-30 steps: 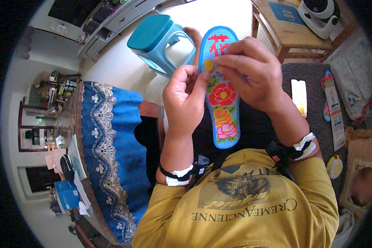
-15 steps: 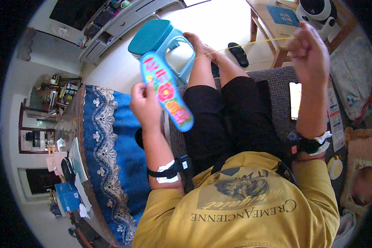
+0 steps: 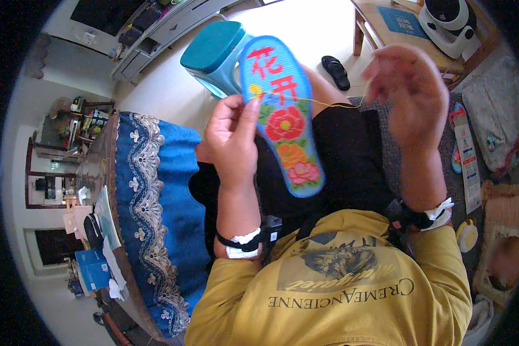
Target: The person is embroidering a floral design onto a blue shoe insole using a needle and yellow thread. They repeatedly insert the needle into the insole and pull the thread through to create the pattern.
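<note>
My left hand [image 3: 233, 135] grips the edge of an embroidered insole [image 3: 285, 124], thumb on its face and fingers curled behind. The insole is light blue, stitched with red characters, red, orange and pink flowers and green leaves. A yellow thread [image 3: 328, 104] runs from stitches near my left thumb, slack across the insole, towards my right hand [image 3: 409, 95]. That hand is raised at the right and smeared by motion; its fingers look bent, and their hold on the thread is unclear. No needle can be made out.
A teal stool [image 3: 213, 49] stands ahead on the floor, with a black slipper [image 3: 335, 72] to its right. A wooden table [image 3: 380, 17] holds a white appliance [image 3: 447, 26]. At left is a table with a blue lace-edged cloth [image 3: 179, 167]. Another insole [image 3: 457, 155] lies at right.
The insole and my left hand have moved right, and the insole's face has turned more towards me. My right hand has come lower and left; the thread, taut before, now sags.
</note>
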Tool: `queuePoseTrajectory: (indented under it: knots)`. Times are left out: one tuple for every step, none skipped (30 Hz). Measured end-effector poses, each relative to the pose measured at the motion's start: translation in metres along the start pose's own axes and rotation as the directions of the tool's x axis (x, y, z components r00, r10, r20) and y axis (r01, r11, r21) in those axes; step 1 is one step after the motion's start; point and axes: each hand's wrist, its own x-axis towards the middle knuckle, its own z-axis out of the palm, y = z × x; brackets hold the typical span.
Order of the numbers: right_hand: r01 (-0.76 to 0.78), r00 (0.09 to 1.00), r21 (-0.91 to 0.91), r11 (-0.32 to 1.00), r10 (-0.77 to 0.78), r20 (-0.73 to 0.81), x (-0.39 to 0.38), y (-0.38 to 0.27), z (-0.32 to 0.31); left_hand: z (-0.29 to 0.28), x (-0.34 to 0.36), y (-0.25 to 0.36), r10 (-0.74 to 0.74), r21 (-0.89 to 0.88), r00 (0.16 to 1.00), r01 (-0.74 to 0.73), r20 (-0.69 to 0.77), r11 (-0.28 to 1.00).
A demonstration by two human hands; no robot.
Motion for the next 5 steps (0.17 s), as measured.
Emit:
queuePoseTrajectory:
  knots:
    - [-0.013,0.988,-0.206,0.978,0.044,0.15,-0.005,-0.012,0.006,0.009,-0.004,0.009,-0.011,-0.011,1.0,0.011,0.025,1.0]
    - [0.167,0.967,-0.415,0.894,-0.067,0.246,-0.007,-0.016,0.01,0.017,-0.008,0.018,-0.02,-0.025,0.998,0.021,0.055,0.999]
    - [0.29,0.934,-0.439,0.851,-0.151,0.324,-0.008,-0.02,0.015,0.021,-0.009,0.019,0.013,-0.054,0.997,-0.008,0.079,0.998]
    - [0.408,0.887,-0.454,0.792,-0.227,0.401,-0.008,-0.024,0.018,0.025,-0.011,0.021,0.033,-0.057,0.995,-0.027,0.094,0.998]
    - [0.448,0.863,-0.447,0.774,-0.243,0.443,-0.007,-0.028,0.019,0.027,-0.013,0.024,0.053,-0.061,0.993,-0.046,0.109,0.997]
